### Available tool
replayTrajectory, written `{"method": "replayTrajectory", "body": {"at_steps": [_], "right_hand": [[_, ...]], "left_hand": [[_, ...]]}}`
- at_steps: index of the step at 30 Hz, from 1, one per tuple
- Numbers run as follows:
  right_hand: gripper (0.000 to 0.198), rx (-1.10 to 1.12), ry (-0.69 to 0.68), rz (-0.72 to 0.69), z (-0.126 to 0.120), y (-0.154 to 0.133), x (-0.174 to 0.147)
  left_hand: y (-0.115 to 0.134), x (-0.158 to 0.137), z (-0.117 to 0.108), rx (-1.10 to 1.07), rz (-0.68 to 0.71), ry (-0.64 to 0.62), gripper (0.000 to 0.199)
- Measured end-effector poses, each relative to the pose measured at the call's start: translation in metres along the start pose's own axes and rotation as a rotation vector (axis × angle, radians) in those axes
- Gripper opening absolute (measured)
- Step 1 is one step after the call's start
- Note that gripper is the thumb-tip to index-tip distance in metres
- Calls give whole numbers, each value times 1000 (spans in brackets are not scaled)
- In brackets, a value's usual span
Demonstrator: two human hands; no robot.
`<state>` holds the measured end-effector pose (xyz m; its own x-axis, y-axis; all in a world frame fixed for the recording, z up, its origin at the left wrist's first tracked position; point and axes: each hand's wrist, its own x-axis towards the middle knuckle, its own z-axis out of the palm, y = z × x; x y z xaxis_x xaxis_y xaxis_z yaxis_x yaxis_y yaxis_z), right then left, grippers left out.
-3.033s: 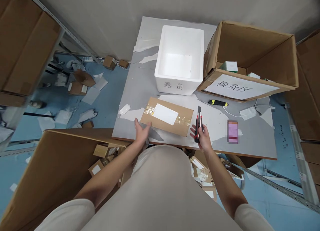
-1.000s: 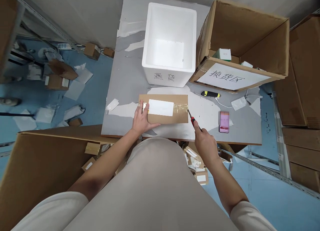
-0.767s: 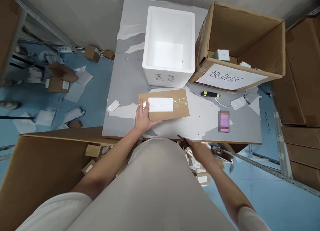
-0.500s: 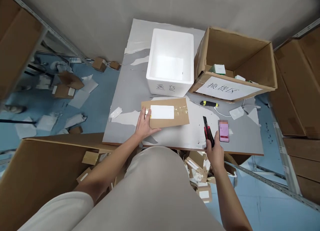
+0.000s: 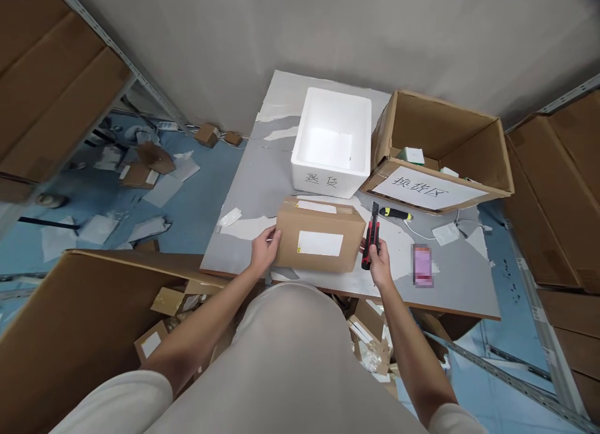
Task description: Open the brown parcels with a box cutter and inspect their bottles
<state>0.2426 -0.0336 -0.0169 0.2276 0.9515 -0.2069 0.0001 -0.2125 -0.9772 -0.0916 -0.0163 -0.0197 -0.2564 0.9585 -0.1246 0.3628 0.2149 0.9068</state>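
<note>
— How does the cardboard parcel (image 5: 320, 234) look?
— It is a brown, oblong box. Its wide side, turned to the person, carries a white label (image 5: 321, 243) with a small yellow mark at the lower left corner. On the narrow upper side there is a second label (image 5: 316, 206).
— And where is it?
— At the front part of the tabletop (image 5: 469, 290), nearer to the person than the white foam box (image 5: 330, 174). Whether it is slightly lifted, I cannot tell.
— What does the left hand (image 5: 265, 249) do?
— Its fingers are bent and clamped on the parcel's left edge.
— And the right hand (image 5: 379, 259)?
— It is closed around a red and black utility knife (image 5: 372, 237), blade pointing away from the person, just beside the parcel's right end.
</note>
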Motion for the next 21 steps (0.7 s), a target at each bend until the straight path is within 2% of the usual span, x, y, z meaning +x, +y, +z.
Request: {"method": "replayTrajectory", "body": {"at_steps": [3, 8, 15, 18, 21], "right_hand": [[47, -52, 14, 20, -6, 5, -7], [50, -182, 49, 47, -7, 24, -17], [47, -85, 61, 109, -13, 41, -30], [47, 13, 79, 205, -15, 54, -48], [48, -88, 58, 240, -15, 63, -69]], "left_hand": [[4, 9, 3, 101, -6, -7, 39], [-12, 11, 13, 147, -49, -76, 38], [-39, 5, -1, 66, -76, -198, 44], [-59, -13, -9, -40, -114, -319, 44], [-69, -35, -12, -152, -89, -479, 47]]}}
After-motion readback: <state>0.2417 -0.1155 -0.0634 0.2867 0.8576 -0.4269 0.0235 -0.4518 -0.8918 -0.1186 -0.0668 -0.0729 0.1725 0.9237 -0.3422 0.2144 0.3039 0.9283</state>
